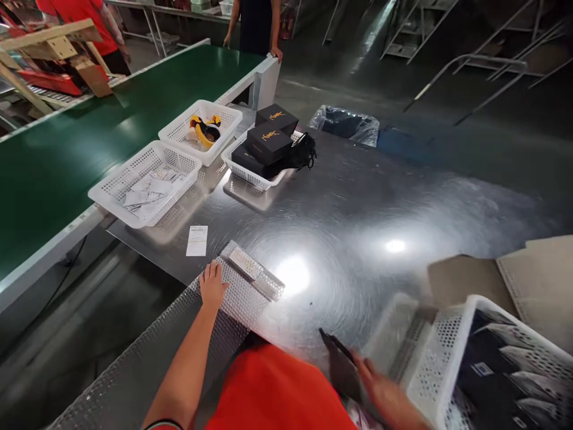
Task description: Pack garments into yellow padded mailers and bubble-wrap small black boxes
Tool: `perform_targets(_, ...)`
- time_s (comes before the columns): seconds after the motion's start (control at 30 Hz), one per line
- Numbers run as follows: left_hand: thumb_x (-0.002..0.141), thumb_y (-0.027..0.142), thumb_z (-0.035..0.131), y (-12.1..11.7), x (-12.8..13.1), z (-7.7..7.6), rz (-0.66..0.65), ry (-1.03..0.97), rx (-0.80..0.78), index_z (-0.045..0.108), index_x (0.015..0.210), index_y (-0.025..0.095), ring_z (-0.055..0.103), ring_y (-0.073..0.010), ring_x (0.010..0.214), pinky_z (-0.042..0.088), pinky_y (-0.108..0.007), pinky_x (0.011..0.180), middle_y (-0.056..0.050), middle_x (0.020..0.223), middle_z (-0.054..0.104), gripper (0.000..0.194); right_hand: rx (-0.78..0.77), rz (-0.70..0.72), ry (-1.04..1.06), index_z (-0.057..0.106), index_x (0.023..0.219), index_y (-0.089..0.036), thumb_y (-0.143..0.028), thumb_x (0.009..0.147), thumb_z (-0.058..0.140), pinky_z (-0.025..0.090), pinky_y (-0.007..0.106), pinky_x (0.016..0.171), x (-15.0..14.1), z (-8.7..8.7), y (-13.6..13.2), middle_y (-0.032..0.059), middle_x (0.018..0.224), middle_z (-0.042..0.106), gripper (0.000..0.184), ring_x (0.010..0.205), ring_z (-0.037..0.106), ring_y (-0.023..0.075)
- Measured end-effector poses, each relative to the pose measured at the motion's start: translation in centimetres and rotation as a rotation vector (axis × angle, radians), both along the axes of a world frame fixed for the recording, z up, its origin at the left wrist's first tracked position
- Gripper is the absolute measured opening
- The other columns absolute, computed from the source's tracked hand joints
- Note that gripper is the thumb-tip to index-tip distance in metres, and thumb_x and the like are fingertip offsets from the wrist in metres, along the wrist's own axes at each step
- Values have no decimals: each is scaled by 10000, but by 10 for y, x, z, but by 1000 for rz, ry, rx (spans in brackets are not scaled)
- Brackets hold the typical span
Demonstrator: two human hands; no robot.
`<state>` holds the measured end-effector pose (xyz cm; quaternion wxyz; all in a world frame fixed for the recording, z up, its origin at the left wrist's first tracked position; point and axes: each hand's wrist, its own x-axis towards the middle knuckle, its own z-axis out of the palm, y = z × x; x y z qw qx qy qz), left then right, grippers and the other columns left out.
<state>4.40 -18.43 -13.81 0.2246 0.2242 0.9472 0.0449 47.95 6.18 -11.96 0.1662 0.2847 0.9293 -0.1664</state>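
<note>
My left hand [213,288] lies with fingers stretched out on a sheet of bubble wrap [244,301], which runs off the table's near edge toward the lower left. Just beyond its fingertips, a flat narrow packet [253,270] is partly wrapped in the far end of that sheet. My right hand [378,385], smeared by motion, grips a dark slim object [336,345] low over the near side of the metal table [349,197]. The object's kind cannot be made out. A white printed slip [197,240] rests flat beyond my left hand.
White baskets hold papers [150,192], a yellow-and-black tape dispenser [206,130] and black boxes [270,143]. At right stand a basket of dark packets [465,334] and cardboard [537,275]. A green conveyor [179,89] borders the left; other people stand behind it.
</note>
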Motion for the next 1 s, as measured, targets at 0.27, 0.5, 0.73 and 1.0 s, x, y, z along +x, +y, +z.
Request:
perform_targets(0.27,822,279,679,1,4,14,49,60,-8,443,1410,188,428,-365,1351,272,-552,1135,-204,1423,492,640,368,-431,-147,432,1434,8,-228,976,284,503,528,847,-78,-5,21,296,1163,586,536,1092,608,409)
perform_targets(0.5,965,209,396,-17,-9,11,121,-11,35,570,1188,133,645,-234,978,467,-321,792,-162,1153,622,293,134,284,227,487,1434,-223,-208,954,474,295,523,1133,-265,16,-38,162,1546,362,480,1432,298,353)
perform_targets(0.73,934,168,445,-43,-24,3,124,-102,120,626,895,185,639,-178,932,439,-255,794,-63,965,673,186,44,560,53,557,1342,-315,-171,993,406,448,509,987,-368,29,-62,101,1538,383,407,1314,432,343)
perform_targets(1.0,873,168,493,-140,-12,31,382,-44,80,629,1088,167,572,-295,1173,424,-430,1012,-140,1166,652,255,-1,593,56,551,1352,-347,-173,968,486,476,450,935,-367,31,-53,92,1520,394,427,1252,465,317)
